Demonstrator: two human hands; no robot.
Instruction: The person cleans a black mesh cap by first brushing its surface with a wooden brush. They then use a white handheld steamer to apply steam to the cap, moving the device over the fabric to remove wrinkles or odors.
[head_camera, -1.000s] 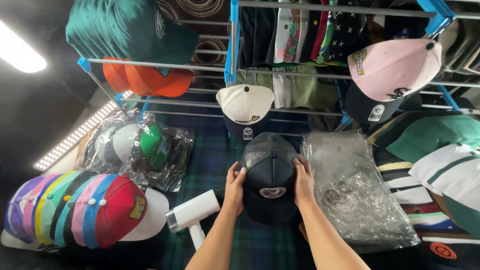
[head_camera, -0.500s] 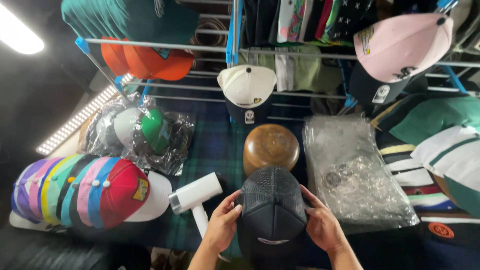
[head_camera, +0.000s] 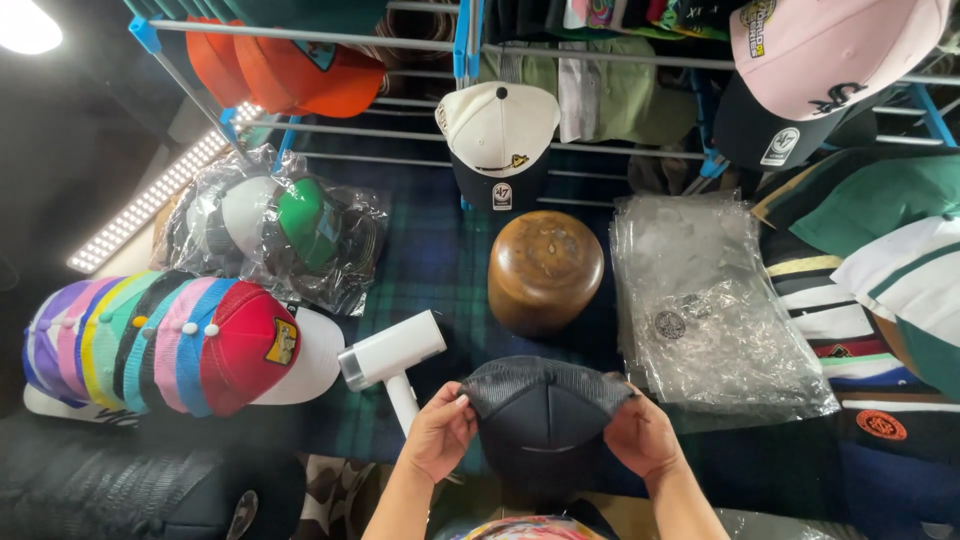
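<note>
I hold a black mesh-backed cap (head_camera: 546, 415) low in the head view, close to my body. My left hand (head_camera: 438, 432) grips its left edge and my right hand (head_camera: 641, 437) grips its right edge. Just beyond the cap stands a bare round wooden hat block (head_camera: 545, 270) on the dark green plaid cloth (head_camera: 430, 250). A white handheld steamer (head_camera: 392, 357) lies to the left of my left hand, not touched.
A stack of clear plastic bags (head_camera: 705, 300) lies right of the block. Bagged caps (head_camera: 275, 235) and a row of nested coloured caps (head_camera: 170, 345) sit at left. More caps hang on a metal rack (head_camera: 600, 58) behind; folded caps pile at right (head_camera: 880, 260).
I lifted the black cap off the wooden block and drew it toward me, baring the block. The cap now shows its mesh back.
</note>
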